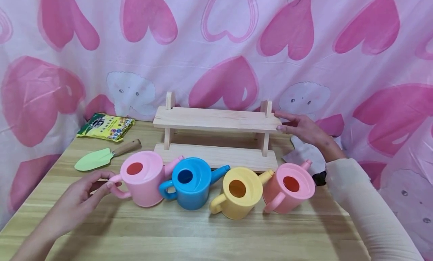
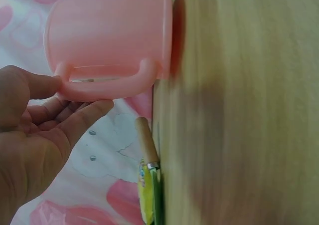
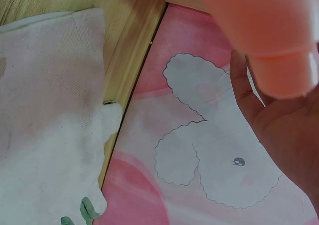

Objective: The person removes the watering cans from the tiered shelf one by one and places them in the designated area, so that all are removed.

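My left hand (image 1: 79,197) pinches the handle of a pink watering can (image 1: 143,182), with its thumb and fingers on the handle in the left wrist view. The can stands upright on the table. A blue (image 1: 193,191), a yellow (image 1: 238,199) and a coral watering can (image 1: 292,193) stand to its right in a row. At the right end of the wooden two-tier shelf (image 1: 216,119), my right hand (image 1: 306,131) touches the upper board with thumb and fingers extended. In the right wrist view, the coral spout (image 3: 284,73) hides part of that hand.
A green hand trowel (image 1: 96,159) with a wooden handle lies at the left. Behind it is a yellow and green packet (image 1: 106,127). A pale cloth item (image 1: 306,154) lies right of the shelf. The heart-patterned curtain (image 1: 216,50) hangs behind the table (image 1: 189,238).
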Demonstrator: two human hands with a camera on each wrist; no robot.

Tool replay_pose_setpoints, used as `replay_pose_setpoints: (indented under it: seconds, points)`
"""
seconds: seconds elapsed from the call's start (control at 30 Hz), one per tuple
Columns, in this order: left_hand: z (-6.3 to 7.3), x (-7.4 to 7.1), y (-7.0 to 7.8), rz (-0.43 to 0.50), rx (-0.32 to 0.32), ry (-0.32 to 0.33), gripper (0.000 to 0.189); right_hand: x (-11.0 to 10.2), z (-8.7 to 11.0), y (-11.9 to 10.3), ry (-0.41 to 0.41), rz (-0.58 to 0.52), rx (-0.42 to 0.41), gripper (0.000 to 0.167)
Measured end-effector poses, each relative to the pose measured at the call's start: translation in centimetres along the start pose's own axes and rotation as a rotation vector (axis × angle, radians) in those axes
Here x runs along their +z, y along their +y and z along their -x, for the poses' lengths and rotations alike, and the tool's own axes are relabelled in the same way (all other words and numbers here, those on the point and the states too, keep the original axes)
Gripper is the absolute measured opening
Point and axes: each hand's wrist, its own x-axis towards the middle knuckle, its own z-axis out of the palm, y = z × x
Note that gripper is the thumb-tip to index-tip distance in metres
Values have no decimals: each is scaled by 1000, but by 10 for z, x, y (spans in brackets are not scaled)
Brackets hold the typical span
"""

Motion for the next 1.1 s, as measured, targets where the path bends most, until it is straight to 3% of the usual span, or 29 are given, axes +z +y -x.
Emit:
replay_pose_setpoints:
  seconds: [0.2,0.67,0.8,0.93,1.1]
  points:
    - [0,3,-5,105,1,-54,26,-1,2,0,-1,-6,-2,68]
    - [-2,0,-11,90,-94,-88,23,0,3,2,-15,-10,-21,68]
    - [-7,-5,-11,65,-58,-95,28,0,2,2,-19,-10,-22,69]
    - [-24,-13,-11,38,1,-77,32,-2,2,3,-34,11,-55,67]
    - [-63,-23,-7,-38,17,-34,38,-5,2,5,-42,58,-131,63]
